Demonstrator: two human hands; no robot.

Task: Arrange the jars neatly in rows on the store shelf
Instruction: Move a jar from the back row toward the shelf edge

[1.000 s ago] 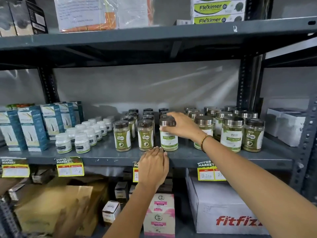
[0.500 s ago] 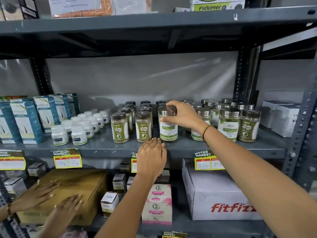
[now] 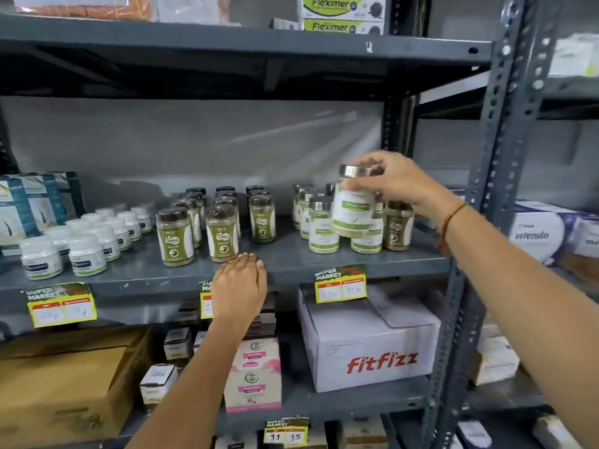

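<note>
My right hand [image 3: 393, 181] grips a silver-lidded jar with a white and green label [image 3: 351, 210] by its top, held tilted in the air above the right-hand group of silver-lidded jars [image 3: 322, 226]. Brown-lidded green jars [image 3: 222, 233] stand in rows in the middle of the grey shelf [image 3: 291, 259]. My left hand [image 3: 240, 285] rests flat on the shelf's front edge, fingers together, holding nothing, just in front of those jars.
Small white bottles [image 3: 86, 244] and teal boxes [image 3: 29, 207] fill the shelf's left. A dark jar [image 3: 398, 226] stands at the right end beside the steel upright [image 3: 486, 189]. Below sit a fitfizz carton [image 3: 372, 345], pink boxes [image 3: 254, 377] and a cardboard box [image 3: 61, 377].
My right hand has lifted the silver-lidded jar off the shelf's middle and carried it up and to the right. The left hand stays on the edge. The other person's hands have left view.
</note>
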